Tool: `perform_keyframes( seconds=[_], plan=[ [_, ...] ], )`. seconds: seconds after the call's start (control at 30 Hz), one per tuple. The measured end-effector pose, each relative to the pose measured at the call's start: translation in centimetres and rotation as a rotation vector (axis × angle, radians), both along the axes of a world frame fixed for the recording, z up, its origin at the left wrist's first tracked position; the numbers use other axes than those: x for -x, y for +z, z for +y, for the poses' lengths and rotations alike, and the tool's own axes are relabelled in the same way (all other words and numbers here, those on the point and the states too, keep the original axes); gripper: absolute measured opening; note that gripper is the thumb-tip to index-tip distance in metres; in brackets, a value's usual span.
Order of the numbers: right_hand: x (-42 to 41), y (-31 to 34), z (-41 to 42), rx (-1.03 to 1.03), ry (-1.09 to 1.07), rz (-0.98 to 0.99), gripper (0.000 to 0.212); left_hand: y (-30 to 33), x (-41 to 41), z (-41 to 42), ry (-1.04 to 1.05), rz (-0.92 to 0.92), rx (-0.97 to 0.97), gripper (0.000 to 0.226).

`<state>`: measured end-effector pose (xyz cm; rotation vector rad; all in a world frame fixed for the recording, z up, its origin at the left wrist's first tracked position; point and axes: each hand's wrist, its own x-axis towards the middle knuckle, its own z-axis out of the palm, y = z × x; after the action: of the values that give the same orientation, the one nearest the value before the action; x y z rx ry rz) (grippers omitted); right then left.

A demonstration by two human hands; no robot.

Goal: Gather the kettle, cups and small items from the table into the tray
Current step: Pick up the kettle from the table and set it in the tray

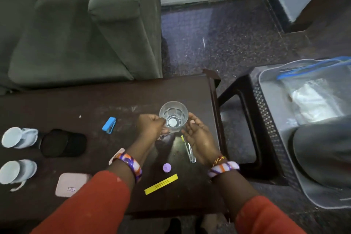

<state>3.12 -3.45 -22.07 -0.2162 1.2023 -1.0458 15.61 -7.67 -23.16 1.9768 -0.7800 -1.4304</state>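
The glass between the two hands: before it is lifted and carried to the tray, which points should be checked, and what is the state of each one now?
1. Glass upright on the table: ok.
2. Left hand touches the glass wall: ok.
3. Right hand closed on the glass: not ok, the fingers are open beside it.
4. Glass empty of liquid: cannot tell; it is clear, with a white spot at the bottom.
5. Free place in the tray: ok; a plastic bag and a dark round object lie in it, with bare floor at the near left.
6. Path to the tray: ok, only the table edge and a gap lie between.
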Motion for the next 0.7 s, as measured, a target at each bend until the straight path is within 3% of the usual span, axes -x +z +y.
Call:
perform_keyframes(
  seconds=[0.27, 0.4, 0.47, 0.57, 0.63, 0.7],
  plan=[
    [-2.1, -2.3, -2.2, -0.037, 0.0, -0.016, 0.025, -2.8, -1.6, -0.7, 0.036, -0.025, 0.006, 0.028],
    [-1.8, -0.9, -1.7, -0.119, 0.122, 0.152, 0.029, -1.9, -1.9, 0.2, -0.005, -0.032, -0.084, 0.034],
    [-1.3, 0.0, -0.9, -0.164, 0.191, 0.291, 0.028, -1.2, -2.1, 1.7, -0.152, -0.098, -0.185, 0.035],
    [0.1, 2.7, 1.0, -0.147, 0.297, 0.377, 0.03, 1.2, -1.0, 4.3, -0.537, -0.168, -0.268, 0.029],
    [1.7, 5.5, 2.5, -0.051, 0.409, 0.479, 0.028, 3.9, 1.2, 5.0, -0.796, -0.179, -0.18, 0.022],
    [4.3, 8.5, 4.1, 0.099, 0.55, 0.736, 0.031, 7.2, 4.4, 5.2, -0.997, -0.236, -0.036, 0.025]
  ],
)
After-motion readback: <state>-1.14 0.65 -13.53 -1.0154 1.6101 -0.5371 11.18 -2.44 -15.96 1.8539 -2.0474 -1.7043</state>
